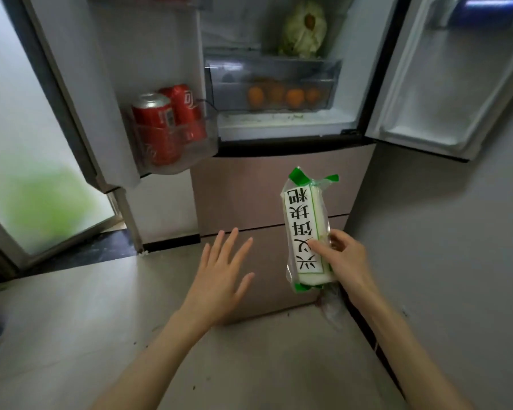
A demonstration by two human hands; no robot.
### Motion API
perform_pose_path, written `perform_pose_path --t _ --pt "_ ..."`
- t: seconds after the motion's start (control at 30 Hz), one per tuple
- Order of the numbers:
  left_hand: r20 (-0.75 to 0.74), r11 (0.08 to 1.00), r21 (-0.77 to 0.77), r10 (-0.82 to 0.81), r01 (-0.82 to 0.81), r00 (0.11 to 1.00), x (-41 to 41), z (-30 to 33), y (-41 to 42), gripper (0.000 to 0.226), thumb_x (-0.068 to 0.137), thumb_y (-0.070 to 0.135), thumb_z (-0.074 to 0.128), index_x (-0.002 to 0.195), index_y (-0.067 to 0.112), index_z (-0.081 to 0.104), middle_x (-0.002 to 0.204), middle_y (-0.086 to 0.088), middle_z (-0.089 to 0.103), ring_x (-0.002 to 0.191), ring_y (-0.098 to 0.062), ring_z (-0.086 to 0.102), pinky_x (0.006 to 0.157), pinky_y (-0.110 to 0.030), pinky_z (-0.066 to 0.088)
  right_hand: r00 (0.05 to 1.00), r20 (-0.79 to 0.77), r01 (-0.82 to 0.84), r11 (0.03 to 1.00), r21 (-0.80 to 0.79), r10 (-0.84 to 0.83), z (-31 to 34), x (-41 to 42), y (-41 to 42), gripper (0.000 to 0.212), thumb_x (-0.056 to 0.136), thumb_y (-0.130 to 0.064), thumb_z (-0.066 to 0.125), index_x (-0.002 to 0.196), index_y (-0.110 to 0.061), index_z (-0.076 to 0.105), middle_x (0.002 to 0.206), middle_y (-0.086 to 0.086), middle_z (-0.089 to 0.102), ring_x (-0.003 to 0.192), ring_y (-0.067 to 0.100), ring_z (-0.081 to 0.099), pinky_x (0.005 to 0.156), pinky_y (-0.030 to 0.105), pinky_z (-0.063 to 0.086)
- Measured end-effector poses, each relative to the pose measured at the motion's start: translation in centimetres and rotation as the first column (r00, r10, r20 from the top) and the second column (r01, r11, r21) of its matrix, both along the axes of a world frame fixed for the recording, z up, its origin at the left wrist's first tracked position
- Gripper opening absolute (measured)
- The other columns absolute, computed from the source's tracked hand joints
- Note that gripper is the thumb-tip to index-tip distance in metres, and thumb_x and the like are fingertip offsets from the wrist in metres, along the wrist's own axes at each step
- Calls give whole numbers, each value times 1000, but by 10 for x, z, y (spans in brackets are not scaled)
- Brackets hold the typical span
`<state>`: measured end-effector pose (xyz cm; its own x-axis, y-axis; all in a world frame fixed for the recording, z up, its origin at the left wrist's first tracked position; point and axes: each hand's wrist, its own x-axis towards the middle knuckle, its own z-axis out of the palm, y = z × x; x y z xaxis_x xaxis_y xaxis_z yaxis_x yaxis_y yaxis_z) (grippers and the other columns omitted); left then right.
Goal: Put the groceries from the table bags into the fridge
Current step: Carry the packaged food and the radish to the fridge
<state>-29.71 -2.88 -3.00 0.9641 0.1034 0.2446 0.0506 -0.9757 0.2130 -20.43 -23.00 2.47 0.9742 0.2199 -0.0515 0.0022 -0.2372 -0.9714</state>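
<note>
My right hand (345,258) grips a long white food packet (305,220) with green trim and large black characters, held upright in front of the fridge's lower drawers. My left hand (219,273) hovers beside it, fingers spread, holding nothing. The fridge (279,128) stands with both upper doors swung wide. Inside, a cabbage (304,28) rests on a shelf above a clear drawer (273,84) holding several oranges. Red soda cans (166,125) sit in the left door's bin.
The right door (444,84) has white bins, and a blue item (486,10) sits in its top one. A frosted glass door (36,173) stands at the left. A grey wall (456,261) runs close on the right. Pale floor tiles lie below.
</note>
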Motion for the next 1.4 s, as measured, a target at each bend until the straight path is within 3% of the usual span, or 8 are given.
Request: perform_pose_path --t 0.13,0.27,0.43,0.53,0.77,1.07,1.27,1.4 --pt "76 999 -7 35 -34 997 95 14 -4 62 96 43 36 148 28 5 157 -2 -7 141 -21 -17 112 -37 -9 991 122 -56 997 -51 62 24 95 1 34 80 -18 70 112 -11 61 101 3 67 84 13 66 69 28 56" --pt "143 993 -34 120 -116 982 183 42 -8 62 96 40 37 148 27 6 157 -3 -7 141 -20 -18 114 -38 -6 960 247 -119 990 -81 135 64 186 3 34 82 -18 68 114 -12 61 95 -2 66 75 1 62 55 12 50" --pt "203 978 -75 204 -192 958 275 91 2 60 97 40 36 148 27 7 157 -2 -8 143 -21 -15 117 -41 -3 872 468 -66 983 -172 141 113 284 24 39 82 -27 67 119 -17 61 109 0 67 92 14 63 81 36 54" --pt "239 962 -111 270 -250 933 328 122 19 61 97 39 37 148 25 8 157 -5 -7 143 -24 -12 117 -44 2 823 553 -28 981 -191 132 131 330 46 44 81 -31 67 124 -22 59 113 2 67 98 19 62 85 44 52" --pt "327 948 -127 319 -293 889 430 178 77 58 96 35 40 147 22 17 157 -7 -3 144 -26 -10 116 -46 0 667 733 82 966 -245 130 164 431 109 45 81 -33 68 124 -24 59 115 4 64 104 28 58 82 35 43" --pt "341 931 -54 357 -362 869 527 220 167 56 96 38 39 147 24 18 157 -8 0 144 -28 -10 116 -49 -3 386 892 225 914 -338 235 228 548 213 42 84 -28 64 125 -20 57 118 9 63 108 32 55 83 39 42" --pt "449 925 6 337 -379 827 557 211 190 37 93 33 46 127 21 55 132 -11 51 129 -28 37 113 -55 10 304 844 259 814 -519 441 241 590 274 39 86 -33 61 124 -26 56 117 4 62 110 29 53 81 35 41" --pt "487 916 86 304 -391 819 561 201 197 47 87 42 31 117 24 62 110 -5 63 108 -25 56 106 -54 27 263 780 316 713 -625 568 237 609 303 30 88 -28 58 117 -22 58 114 6 61 112 29 51 85 36 39"
